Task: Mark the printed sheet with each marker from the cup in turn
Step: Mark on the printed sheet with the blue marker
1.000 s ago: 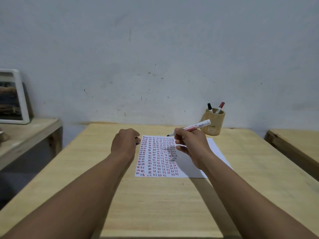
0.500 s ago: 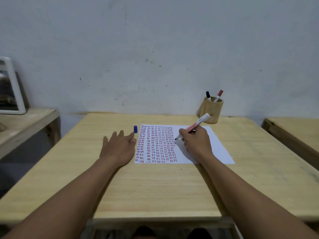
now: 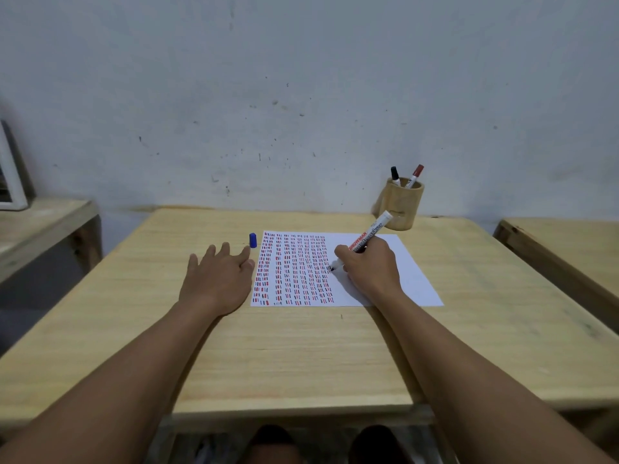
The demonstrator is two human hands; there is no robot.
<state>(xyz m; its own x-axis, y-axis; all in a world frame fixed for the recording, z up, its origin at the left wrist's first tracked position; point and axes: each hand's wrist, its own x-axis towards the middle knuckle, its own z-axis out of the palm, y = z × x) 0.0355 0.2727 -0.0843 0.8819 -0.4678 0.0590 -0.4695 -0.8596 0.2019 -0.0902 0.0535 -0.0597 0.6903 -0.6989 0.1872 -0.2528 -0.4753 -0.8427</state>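
A white printed sheet (image 3: 412, 279) covered in columns of red, blue and black dashes lies on the wooden table (image 3: 301, 346). My right hand (image 3: 371, 267) grips a white marker (image 3: 370, 234), its tip touching the sheet near the middle. My left hand (image 3: 219, 279) rests flat on the table, fingers spread, its thumb at the sheet's left edge. A blue marker cap (image 3: 253, 240) stands upright just beyond my left fingertips. At the back right stands a wooden cup (image 3: 402, 204) holding a black-capped marker (image 3: 395, 175) and a red-capped marker (image 3: 415, 175).
A grey wall runs right behind the table. A second wooden table (image 3: 562, 249) stands to the right across a narrow gap. On the left is a lower wooden bench (image 3: 40, 226) with a white-framed picture (image 3: 10, 182) leaning on the wall.
My left hand set down the blue cap and opened flat beside the sheet. My right hand lowered the marker until its tip met the paper. The view tilted downward.
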